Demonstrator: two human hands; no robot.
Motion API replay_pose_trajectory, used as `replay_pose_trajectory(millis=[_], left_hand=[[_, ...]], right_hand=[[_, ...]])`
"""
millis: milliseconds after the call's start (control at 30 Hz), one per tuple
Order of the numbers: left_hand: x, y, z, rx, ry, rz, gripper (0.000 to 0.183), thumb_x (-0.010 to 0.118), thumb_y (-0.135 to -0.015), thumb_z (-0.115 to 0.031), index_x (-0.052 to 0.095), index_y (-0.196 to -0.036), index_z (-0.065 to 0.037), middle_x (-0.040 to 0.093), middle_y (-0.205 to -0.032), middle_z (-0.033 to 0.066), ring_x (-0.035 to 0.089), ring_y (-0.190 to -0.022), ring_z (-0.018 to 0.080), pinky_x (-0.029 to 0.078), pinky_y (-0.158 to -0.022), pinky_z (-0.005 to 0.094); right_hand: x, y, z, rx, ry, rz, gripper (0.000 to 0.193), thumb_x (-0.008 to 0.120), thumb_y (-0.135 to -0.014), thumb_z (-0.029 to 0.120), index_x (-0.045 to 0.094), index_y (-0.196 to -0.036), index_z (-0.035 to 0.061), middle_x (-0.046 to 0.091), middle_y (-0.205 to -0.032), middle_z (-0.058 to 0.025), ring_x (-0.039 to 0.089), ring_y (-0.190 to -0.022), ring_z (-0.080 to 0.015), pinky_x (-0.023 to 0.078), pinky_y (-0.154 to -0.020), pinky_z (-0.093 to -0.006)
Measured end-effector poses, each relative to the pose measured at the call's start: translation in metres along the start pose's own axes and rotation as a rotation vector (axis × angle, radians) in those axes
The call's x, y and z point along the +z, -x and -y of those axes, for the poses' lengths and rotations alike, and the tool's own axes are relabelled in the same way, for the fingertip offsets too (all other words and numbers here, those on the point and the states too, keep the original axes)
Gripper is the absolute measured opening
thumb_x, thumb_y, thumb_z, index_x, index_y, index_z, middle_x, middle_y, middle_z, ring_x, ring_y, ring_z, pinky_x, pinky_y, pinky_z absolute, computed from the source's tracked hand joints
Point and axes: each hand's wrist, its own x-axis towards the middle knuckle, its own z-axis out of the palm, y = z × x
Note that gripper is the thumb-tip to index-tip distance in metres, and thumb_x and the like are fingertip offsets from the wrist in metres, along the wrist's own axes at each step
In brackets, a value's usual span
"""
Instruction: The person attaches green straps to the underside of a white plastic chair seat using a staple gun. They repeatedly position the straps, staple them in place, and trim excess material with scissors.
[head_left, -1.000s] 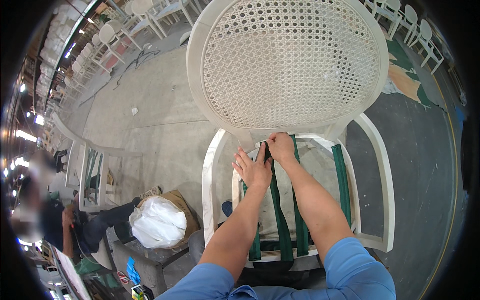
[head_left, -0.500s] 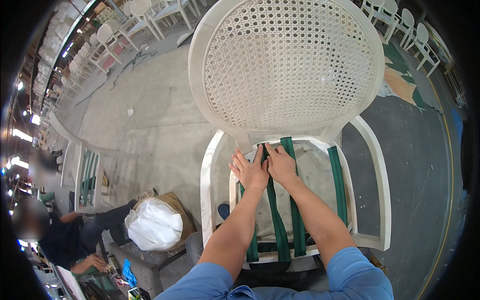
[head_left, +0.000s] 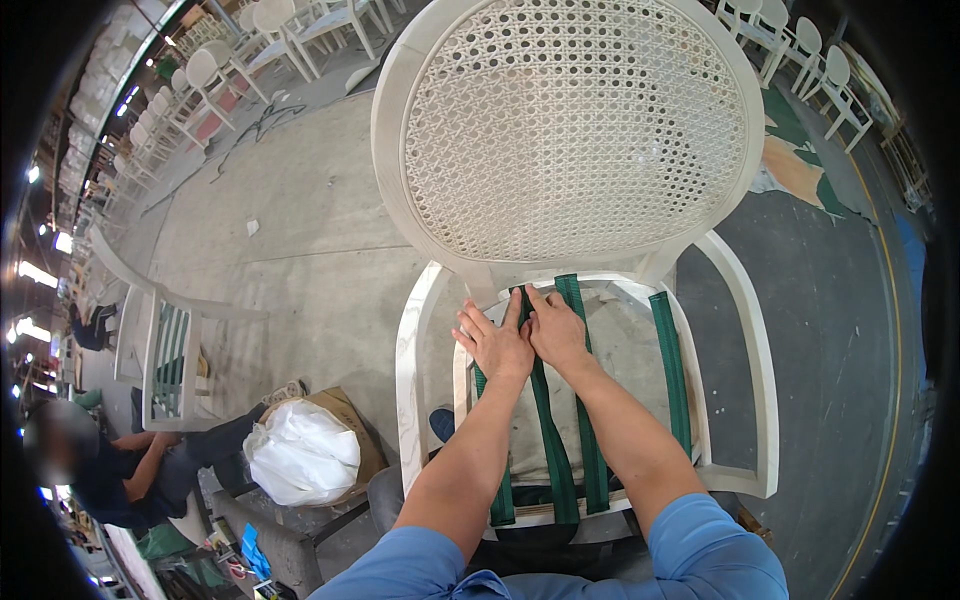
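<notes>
In front of me stands a whitewashed wooden armchair (head_left: 408,375) with an oval woven cane backrest (head_left: 580,140) and an open seat frame. Several dark green webbing straps run front to back across the seat opening. My left hand (head_left: 499,345) and my right hand (head_left: 556,330) meet at the back end of one green webbing strap (head_left: 551,430), by the rear rail. Both index fingers press on that end from either side; the left's other fingers are spread. My thumbs are mostly hidden. This strap looks slightly twisted along its length.
At left, a person in dark clothes (head_left: 110,465) sits near another pale chair (head_left: 165,350) with green straps. A white plastic bag (head_left: 303,455) fills a cardboard box (head_left: 355,425) beside my chair. Rows of white chairs (head_left: 205,75) stand behind, with green and tan scraps (head_left: 795,160) on the floor.
My hands stay at the same strap end with hardly any movement. The view has shifted slightly. At left, the seated person's arms have drawn in toward the lap.
</notes>
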Motion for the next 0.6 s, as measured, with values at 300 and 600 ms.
replay_pose_trajectory(millis=[300,600], left_hand=[[-0.001,0.002,-0.001,0.013,-0.044,0.01,0.053,0.056,-0.101,-0.045,0.045,-0.153,-0.048,0.011,-0.166,0.0276,0.01,-0.154,0.0494,0.003,-0.123,0.0637],[0.007,0.001,-0.025,0.027,-0.248,0.128,0.056,0.045,-0.105,-0.049,0.033,-0.16,-0.046,0.022,-0.163,0.0347,0.011,-0.155,0.0491,0.004,-0.119,0.0723]], right_hand=[[-0.017,0.022,0.003,-0.151,-0.217,-0.144,0.054,0.061,-0.096,0.015,0.051,-0.149,0.0137,0.061,-0.11,-0.0173,0.065,-0.099,-0.0377,0.054,-0.082,-0.0462],[-0.137,0.29,-0.034,0.085,-0.395,-0.333,0.019,0.066,-0.095,0.011,0.073,-0.113,0.0062,0.065,-0.082,-0.0121,0.065,-0.071,-0.0294,0.052,-0.065,-0.0383]])
